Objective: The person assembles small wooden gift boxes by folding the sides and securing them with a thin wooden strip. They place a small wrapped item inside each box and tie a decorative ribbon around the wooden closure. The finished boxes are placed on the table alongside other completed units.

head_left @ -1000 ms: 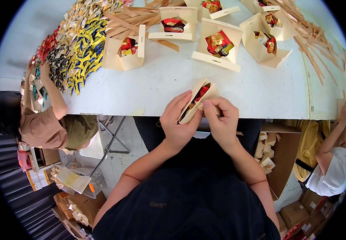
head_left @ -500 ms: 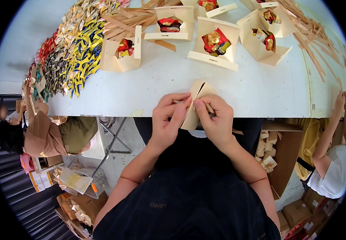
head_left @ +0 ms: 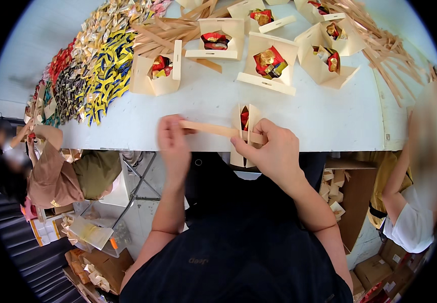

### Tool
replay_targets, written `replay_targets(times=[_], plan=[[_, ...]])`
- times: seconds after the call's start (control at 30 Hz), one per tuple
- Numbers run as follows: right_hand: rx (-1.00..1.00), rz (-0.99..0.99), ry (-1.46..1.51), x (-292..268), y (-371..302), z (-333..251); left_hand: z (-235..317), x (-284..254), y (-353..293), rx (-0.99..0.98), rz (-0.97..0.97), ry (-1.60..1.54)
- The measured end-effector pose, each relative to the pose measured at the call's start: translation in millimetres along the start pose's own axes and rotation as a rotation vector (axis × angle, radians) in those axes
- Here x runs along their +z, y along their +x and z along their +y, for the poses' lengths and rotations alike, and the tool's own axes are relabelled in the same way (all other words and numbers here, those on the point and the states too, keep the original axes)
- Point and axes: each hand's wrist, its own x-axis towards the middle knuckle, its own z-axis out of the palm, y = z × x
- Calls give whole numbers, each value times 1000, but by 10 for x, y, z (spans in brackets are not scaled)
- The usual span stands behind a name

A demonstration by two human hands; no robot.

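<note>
A small cream paper candy box [head_left: 235,118] stands upright at the table's near edge, its two top flaps drawn close together. Red-wrapped candy [head_left: 245,119] shows in the gap. My right hand [head_left: 278,149] pinches the box across both flaps, thumb on the left one. A flat tan ribbon [head_left: 209,128] stretches from the box leftward, and a short end of it shows on the box's right side. My left hand [head_left: 173,136], somewhat blurred, is closed on the ribbon's far-left end. Whether the ribbon passes through slots in the flaps is hidden.
Several open cream boxes with candy [head_left: 271,63] stand farther back. Piled wrapped candies [head_left: 110,70] cover the table's left. Loose tan ribbons lie in a left bundle [head_left: 170,35] and a right bundle [head_left: 387,50]. Co-workers are at the left [head_left: 57,171] and right [head_left: 413,217].
The box, previously held folded between both hands, now stands upright with candy visible. A ribbon now runs from it; my left hand has moved left, gripping its end.
</note>
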Motion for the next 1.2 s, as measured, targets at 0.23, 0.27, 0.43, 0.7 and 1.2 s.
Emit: replay_targets(times=[0.23,0.27,0.43,0.7,1.2], plan=[[-3,25,22,21,-11,5,-19,-597,-134,139,179,323],[7,32,47,27,-18,24,-11,-535,-253,29,-24,238],[6,49,92,39,-50,88,105,419,-380,-105,-382,43],[-14,28,80,-111,-62,251,294,1051,-262,0,-535,-672],[-257,11,339,-1828,-294,136,645,1978,-583,327,-953,-186]])
